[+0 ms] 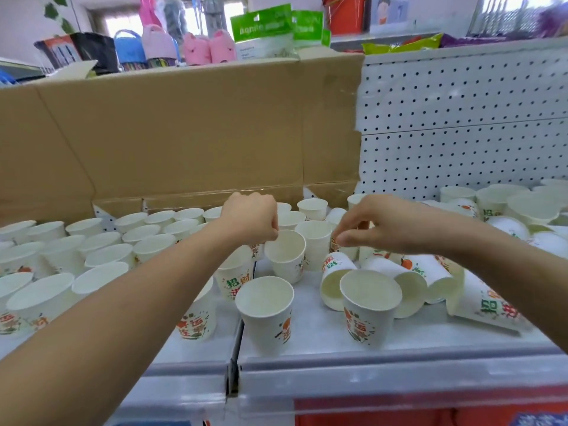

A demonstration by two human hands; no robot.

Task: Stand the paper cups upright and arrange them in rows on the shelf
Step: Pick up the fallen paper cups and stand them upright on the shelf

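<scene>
Left hand [250,218] fingers pinched cup [285,256] rim. Needed soft squeeze, cup straight, down by rows [101,244] at 9 o'clock. Right hand [387,224] fingertips together; hold unclear.

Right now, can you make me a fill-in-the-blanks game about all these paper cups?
1. The left hand holds an open cup by its ____.
2. The right hand pinches a printed cup; just below it, a fallen cup lies on its ____.
3. The rows of cups on the left stand in front of brown ____.
4. The back panel full of little holes is coloured ____.

Missing words: rim; side; cardboard; white.
</scene>
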